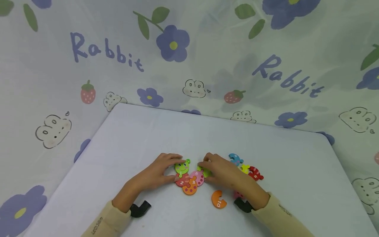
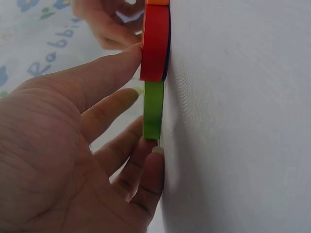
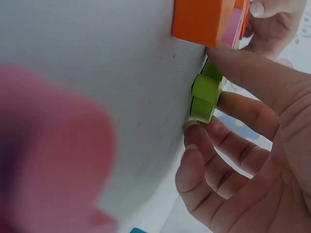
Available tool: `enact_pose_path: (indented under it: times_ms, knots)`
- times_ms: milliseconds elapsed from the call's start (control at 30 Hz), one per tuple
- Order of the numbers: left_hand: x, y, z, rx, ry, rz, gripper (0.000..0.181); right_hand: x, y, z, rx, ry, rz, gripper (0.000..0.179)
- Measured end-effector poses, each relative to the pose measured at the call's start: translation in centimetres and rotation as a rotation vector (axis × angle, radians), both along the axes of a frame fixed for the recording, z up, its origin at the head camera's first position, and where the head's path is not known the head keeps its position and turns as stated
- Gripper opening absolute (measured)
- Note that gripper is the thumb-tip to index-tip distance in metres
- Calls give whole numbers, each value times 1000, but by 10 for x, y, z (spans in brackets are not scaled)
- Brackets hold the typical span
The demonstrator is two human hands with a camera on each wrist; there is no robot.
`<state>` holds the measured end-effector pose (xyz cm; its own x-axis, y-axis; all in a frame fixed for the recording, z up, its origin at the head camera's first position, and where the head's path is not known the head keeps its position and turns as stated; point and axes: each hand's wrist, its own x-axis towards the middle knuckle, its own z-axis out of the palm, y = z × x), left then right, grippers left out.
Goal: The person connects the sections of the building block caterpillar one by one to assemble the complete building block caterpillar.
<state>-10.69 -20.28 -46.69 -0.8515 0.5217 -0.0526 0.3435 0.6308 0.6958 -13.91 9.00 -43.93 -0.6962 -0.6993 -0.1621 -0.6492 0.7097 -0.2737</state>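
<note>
Both hands are down on the bench [image 1: 148,131] over a chain of flat puzzle pieces: my left hand [image 1: 157,172] pinches the green frog-face piece [image 1: 182,167] by its edges, thumb against the red piece [image 1: 181,180] beside it, while my right hand [image 1: 222,171] grips a lime-green piece [image 3: 206,94] with thumb and fingers on its rim, just beside the pink piece [image 1: 197,177]. From the wrist views I judge these pieces to be thick, stiff, painted slabs, light and smooth-faced, so they should slide easily on the cloth and slip if pressed from above. I would take each by its outer edges, clear of the knobs and notches. Loose pieces lie near: an orange one [image 1: 218,199], a blue one [image 1: 235,159], a yellow one [image 1: 244,169] and a red striped one [image 1: 256,173].
</note>
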Motion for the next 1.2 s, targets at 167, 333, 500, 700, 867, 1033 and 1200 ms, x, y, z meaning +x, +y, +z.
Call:
enact_pose_path:
  times_ms: [167,333,500,700,867,1033,1200]
  knots:
    - [0,0,0,2,-6,-1,60,5,6,-3,2,-44,-87,69]
    - [-1,1,0,-1,-5,-3,60,12,21,-2,0,-72,-153,76]
    - [-1,1,0,-2,3,-2,59,19,33,2,1,-93,-179,71]
    - [0,2,0,5,0,4,59,30,43,8,-9,-116,-211,60]
    - [0,2,0,1,-2,11,59,38,49,11,-16,-106,-191,52]
    - [0,2,-1,-4,-2,10,59,45,56,13,-15,-91,-179,50]
    - [-1,2,-1,-6,-3,8,59,50,67,15,-59,-122,-226,46]
